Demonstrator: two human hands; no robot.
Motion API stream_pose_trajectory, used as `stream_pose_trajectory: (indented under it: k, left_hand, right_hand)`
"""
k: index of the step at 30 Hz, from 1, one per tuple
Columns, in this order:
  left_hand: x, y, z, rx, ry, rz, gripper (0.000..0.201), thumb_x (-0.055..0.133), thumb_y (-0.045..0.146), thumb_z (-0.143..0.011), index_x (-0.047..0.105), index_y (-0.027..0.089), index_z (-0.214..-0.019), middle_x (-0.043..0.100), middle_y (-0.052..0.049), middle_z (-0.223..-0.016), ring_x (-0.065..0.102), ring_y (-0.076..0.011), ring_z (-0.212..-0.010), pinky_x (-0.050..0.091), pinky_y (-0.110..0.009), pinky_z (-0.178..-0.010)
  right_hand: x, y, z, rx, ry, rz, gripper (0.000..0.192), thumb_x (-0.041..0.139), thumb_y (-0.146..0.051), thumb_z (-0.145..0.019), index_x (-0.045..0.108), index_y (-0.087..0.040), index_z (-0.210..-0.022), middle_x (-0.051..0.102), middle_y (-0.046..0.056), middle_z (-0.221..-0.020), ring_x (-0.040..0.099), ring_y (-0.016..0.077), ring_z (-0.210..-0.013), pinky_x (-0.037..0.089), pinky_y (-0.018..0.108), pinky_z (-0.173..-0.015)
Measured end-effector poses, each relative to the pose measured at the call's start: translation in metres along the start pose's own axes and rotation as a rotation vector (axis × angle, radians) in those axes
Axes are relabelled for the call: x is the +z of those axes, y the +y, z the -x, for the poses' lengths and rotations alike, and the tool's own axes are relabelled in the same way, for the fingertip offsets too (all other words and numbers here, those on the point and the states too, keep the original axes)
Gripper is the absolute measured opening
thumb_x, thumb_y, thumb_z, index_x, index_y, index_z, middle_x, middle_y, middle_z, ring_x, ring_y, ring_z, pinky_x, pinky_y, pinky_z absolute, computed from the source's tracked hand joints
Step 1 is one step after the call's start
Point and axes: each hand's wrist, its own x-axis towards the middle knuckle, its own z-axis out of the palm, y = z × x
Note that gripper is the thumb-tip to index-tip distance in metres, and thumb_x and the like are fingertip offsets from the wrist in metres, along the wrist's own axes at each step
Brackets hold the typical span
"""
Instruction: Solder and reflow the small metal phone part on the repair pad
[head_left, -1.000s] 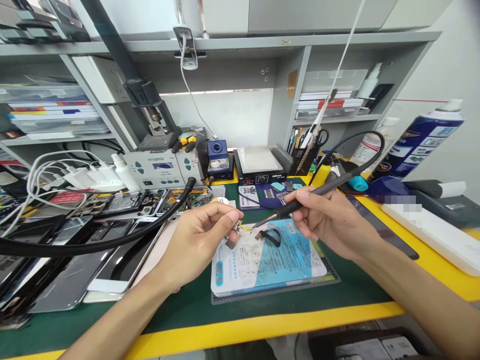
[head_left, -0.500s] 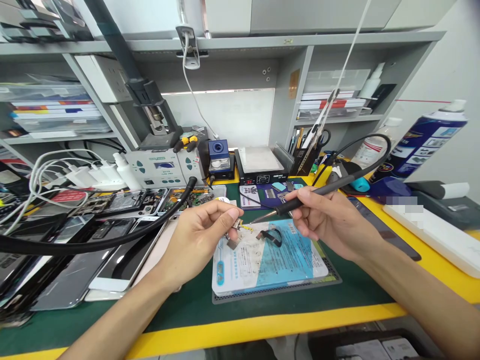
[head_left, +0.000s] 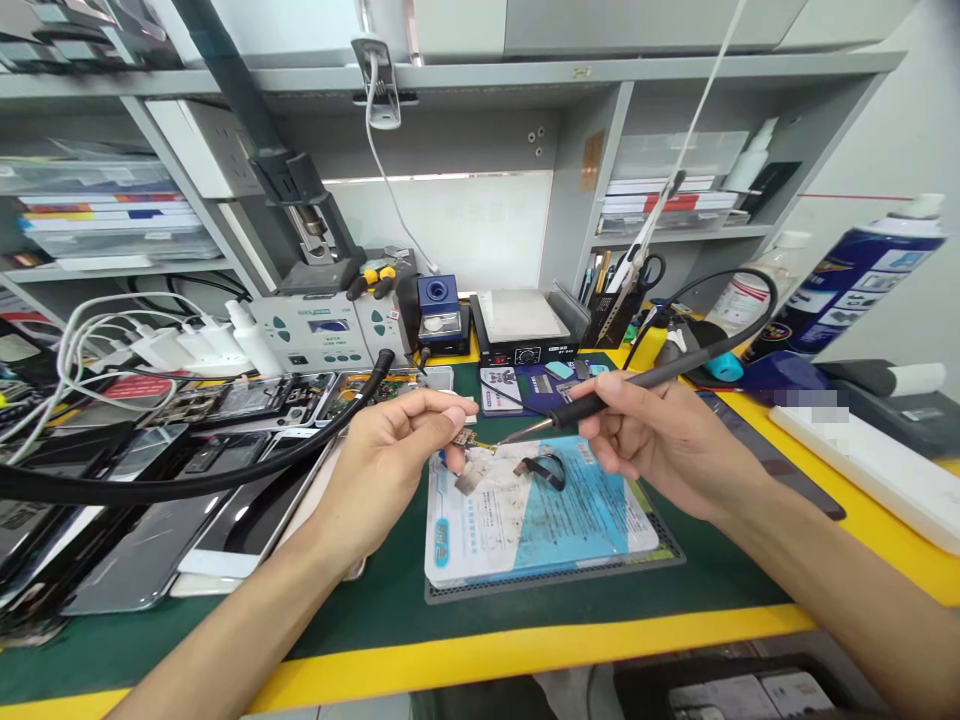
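Between thumb and fingers, my left hand (head_left: 401,445) pinches a small flex cable (head_left: 471,440) with yellow-gold parts. My right hand (head_left: 649,430) grips a soldering iron (head_left: 574,411) like a pen, its tip pointing left. That tip is at or very close to the free end of the flex cable; contact is too small to confirm. Below both hands lies a blue-and-white booklet (head_left: 540,530) with stains on it. On the booklet rests a loose dark flex cable (head_left: 550,472), curled into a loop.
Several phones (head_left: 247,510) and a black hose (head_left: 225,488) fill the left side. Behind stand a grey rework station (head_left: 322,330), an iron holder (head_left: 439,310) and a small hot plate (head_left: 525,330). A spray can (head_left: 855,280) and a white box (head_left: 862,475) are at right.
My left hand has shifted slightly left, and the flex cable in it appears flatter. The soldering iron's tip has moved slightly left with my right hand. The view has tilted a little.
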Motion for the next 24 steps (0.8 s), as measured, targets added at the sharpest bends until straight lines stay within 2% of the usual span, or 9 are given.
stream_pose_trajectory:
  k: [6,11,19,24]
  left_hand:
    - [-0.0009,-0.0001,0.0003,-0.037,0.01,0.017,0.013,0.072,0.032,-0.089,0.076,0.02,-0.093,0.075,0.0,-0.091,0.057,-0.0064,-0.06,0.044,-0.024,-0.069]
    - [-0.0009,-0.0016,0.0005,-0.04,0.017,0.006,0.014,0.073,0.033,-0.089,0.076,0.021,-0.095,0.075,-0.001,-0.095,0.058,-0.006,-0.059,0.044,-0.024,-0.067]
    - [-0.0012,-0.0019,-0.0001,0.003,-0.001,-0.001,0.013,0.072,0.032,-0.09,0.076,0.02,-0.094,0.074,0.0,-0.087,0.058,-0.0055,-0.059,0.045,-0.021,-0.064]
    - [0.0014,-0.0012,0.0022,0.095,-0.025,-0.022,0.013,0.068,0.032,-0.093,0.074,0.021,-0.095,0.069,0.002,-0.068,0.059,-0.0074,-0.058,0.048,-0.02,-0.063]
  right_hand:
    - [0.0011,0.0016,-0.0004,0.03,0.01,0.024,0.031,0.082,-0.046,-0.082,0.08,-0.017,-0.091,0.077,0.004,-0.071,0.063,0.0086,-0.045,0.04,0.012,-0.034]
    - [0.0015,0.0015,0.0001,0.047,0.014,0.041,0.031,0.082,-0.045,-0.081,0.079,-0.017,-0.092,0.077,0.004,-0.071,0.064,0.009,-0.046,0.04,0.013,-0.035]
    - [0.0002,0.0025,-0.0008,0.048,0.009,0.028,0.027,0.082,-0.042,-0.083,0.078,-0.016,-0.09,0.078,0.004,-0.071,0.065,0.0096,-0.046,0.041,0.013,-0.035]
    - [-0.0014,0.002,0.0011,0.043,0.003,0.005,0.025,0.082,-0.038,-0.082,0.078,-0.015,-0.091,0.078,0.005,-0.071,0.066,0.0104,-0.047,0.042,0.013,-0.035]
